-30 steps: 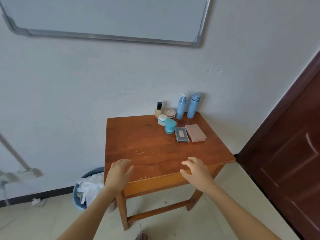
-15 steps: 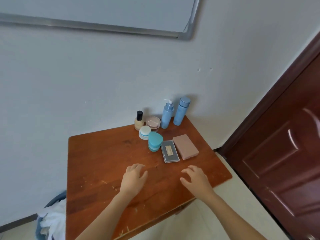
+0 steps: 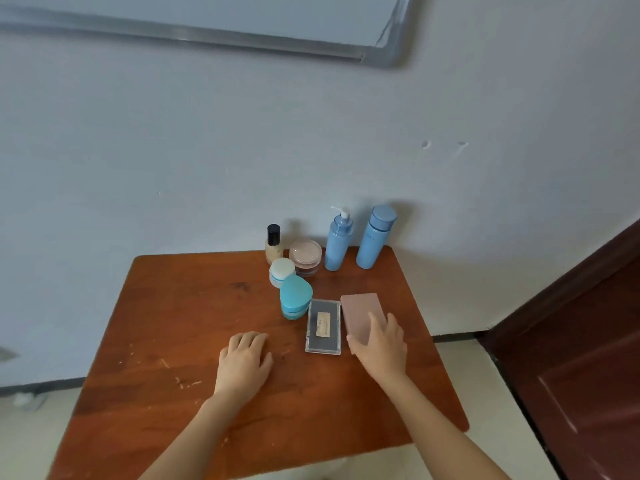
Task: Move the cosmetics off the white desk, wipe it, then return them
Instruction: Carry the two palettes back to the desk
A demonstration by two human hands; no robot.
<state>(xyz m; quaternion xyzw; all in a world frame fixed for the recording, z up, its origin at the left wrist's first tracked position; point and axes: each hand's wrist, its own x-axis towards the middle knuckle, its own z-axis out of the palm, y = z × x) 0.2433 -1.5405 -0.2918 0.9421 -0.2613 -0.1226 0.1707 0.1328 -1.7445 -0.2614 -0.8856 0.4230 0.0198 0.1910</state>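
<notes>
Here, right hand [image 3: 379, 344] grips the flat pink rectangular case [image 3: 360, 306], left hand [image 3: 244, 362] slack on the brown wooden table [image 3: 173, 323]; lift it level.

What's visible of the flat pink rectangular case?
The flat pink rectangular case is matte with a plain lid, looks plastic and is closed. It lies flat on the brown wooden table, right of the clear rectangular palette box, almost touching it. The right hand covers its near end, fingers on top, thumb at the left edge; grip unclear.
</notes>
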